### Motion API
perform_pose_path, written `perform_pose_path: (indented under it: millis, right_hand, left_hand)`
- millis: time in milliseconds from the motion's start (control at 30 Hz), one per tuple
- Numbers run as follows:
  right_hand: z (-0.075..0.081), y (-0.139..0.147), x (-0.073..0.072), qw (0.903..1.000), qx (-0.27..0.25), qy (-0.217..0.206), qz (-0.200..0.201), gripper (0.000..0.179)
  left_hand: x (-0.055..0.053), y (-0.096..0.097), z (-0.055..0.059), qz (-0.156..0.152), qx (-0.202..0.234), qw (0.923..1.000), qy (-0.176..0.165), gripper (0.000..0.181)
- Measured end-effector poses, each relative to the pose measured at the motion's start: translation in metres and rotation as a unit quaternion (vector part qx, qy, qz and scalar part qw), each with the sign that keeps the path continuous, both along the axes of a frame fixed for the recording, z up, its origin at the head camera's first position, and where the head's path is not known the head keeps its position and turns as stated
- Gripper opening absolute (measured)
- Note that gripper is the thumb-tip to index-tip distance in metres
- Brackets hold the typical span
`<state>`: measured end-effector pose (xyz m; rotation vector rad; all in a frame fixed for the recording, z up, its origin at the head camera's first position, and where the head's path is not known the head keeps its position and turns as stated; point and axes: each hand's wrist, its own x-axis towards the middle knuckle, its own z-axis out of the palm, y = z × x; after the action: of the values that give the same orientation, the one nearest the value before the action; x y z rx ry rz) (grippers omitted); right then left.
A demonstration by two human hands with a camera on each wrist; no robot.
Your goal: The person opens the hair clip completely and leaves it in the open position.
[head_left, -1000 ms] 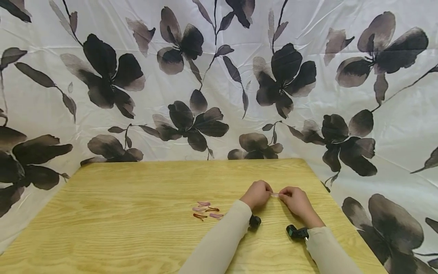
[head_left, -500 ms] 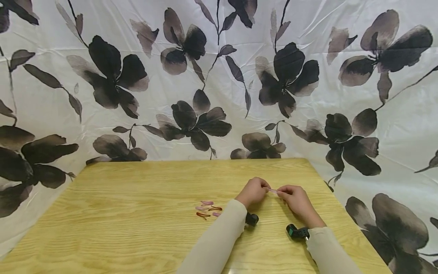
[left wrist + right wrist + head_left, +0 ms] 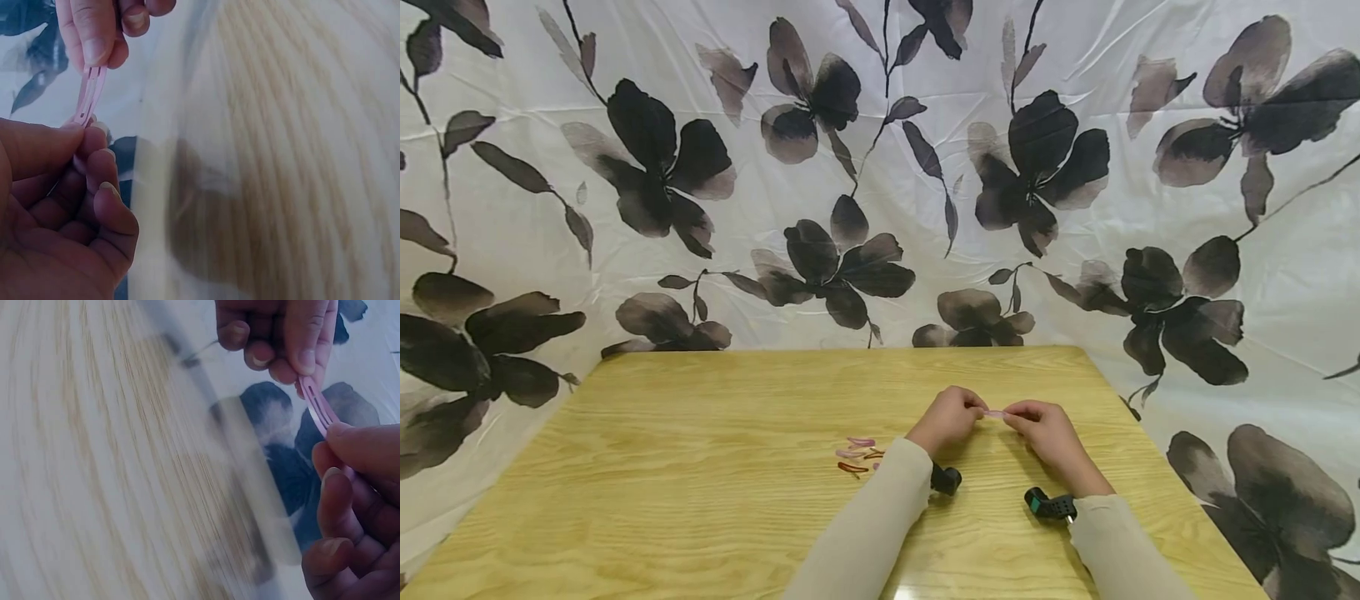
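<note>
A pink snap hair clip (image 3: 995, 413) is stretched between both hands above the right part of the table. My left hand (image 3: 950, 419) pinches one end between thumb and index finger. The other end is pinched by my right hand (image 3: 1047, 427). In the left wrist view the hair clip (image 3: 90, 97) shows its slotted middle, with its ends covered by fingertips. The right wrist view has the same clip (image 3: 317, 405) slightly bowed, its two sides lying close together.
Several pink and reddish-brown hair clips (image 3: 853, 468) lie on the wooden table (image 3: 700, 467), partly hidden by the left sleeve (image 3: 872, 517). A floral cloth (image 3: 925, 208) hangs behind the table. Black wrist cameras (image 3: 1047, 505) sit under the wrists.
Both hands have risen slightly, holding the pink hair clip, and the left has shifted a little leftward. The head view has turned slightly left; the left sleeve now covers more of the loose clips.
</note>
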<state>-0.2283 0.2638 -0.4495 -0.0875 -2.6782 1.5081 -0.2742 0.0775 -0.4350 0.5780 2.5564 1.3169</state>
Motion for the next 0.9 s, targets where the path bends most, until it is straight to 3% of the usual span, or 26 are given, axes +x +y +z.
perform_pose_path:
  millis: [600, 900]
  right_hand:
    - [0.001, -0.034, -0.007, 0.9992, -0.026, 0.016, 0.026, 0.025]
    - [0.006, -0.056, -0.007, 0.9975, -0.045, 0.018, 0.051, 0.021]
  left_hand:
    - [0.003, -0.04, 0.009, -0.013, -0.01, 0.9998, 0.007, 0.02]
    - [0.003, -0.061, 0.008, -0.008, 0.012, 0.9999, -0.002, 0.018]
